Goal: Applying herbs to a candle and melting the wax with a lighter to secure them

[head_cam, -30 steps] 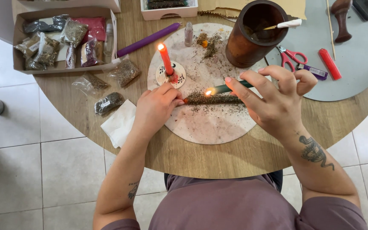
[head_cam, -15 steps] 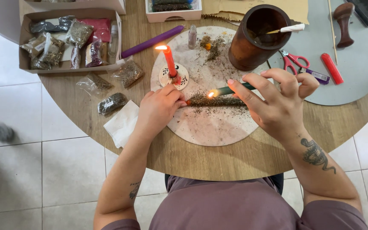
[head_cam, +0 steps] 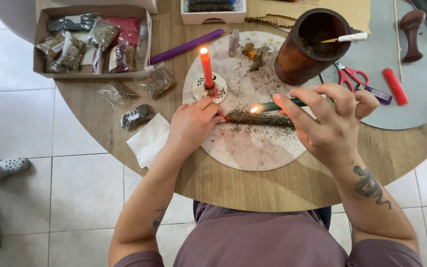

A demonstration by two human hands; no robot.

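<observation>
While the left hand (head_cam: pixel 193 126) curls its fingers down on the near end of a herb-coated candle (head_cam: pixel 260 118) lying flat on the round pale stone slab (head_cam: pixel 253 153), the right hand (head_cam: pixel 329 123) pinches a lit green candle (head_cam: pixel 277 105) between thumb and fingers, its other fingers fanned out, and tilts it so the small flame sits just above the coated candle. Loose dried herbs are scattered over the slab around both. Just beyond the left hand, a lit red candle (head_cam: pixel 206 69) stands upright in a small white holder (head_cam: pixel 209 88). A brown wooden mortar (head_cam: pixel 307 54) rests at the slab's far right edge, with red-handled scissors (head_cam: pixel 348 75) and a red lighter (head_cam: pixel 395 86) on a grey mat beside it. A purple candle (head_cam: pixel 188 46) lies on the round wooden bench (head_cam: pixel 273 190), near an open cardboard box (head_cam: pixel 43 44) of herb sachets. A folded white napkin (head_cam: pixel 148 139) lies left of the left wrist.
</observation>
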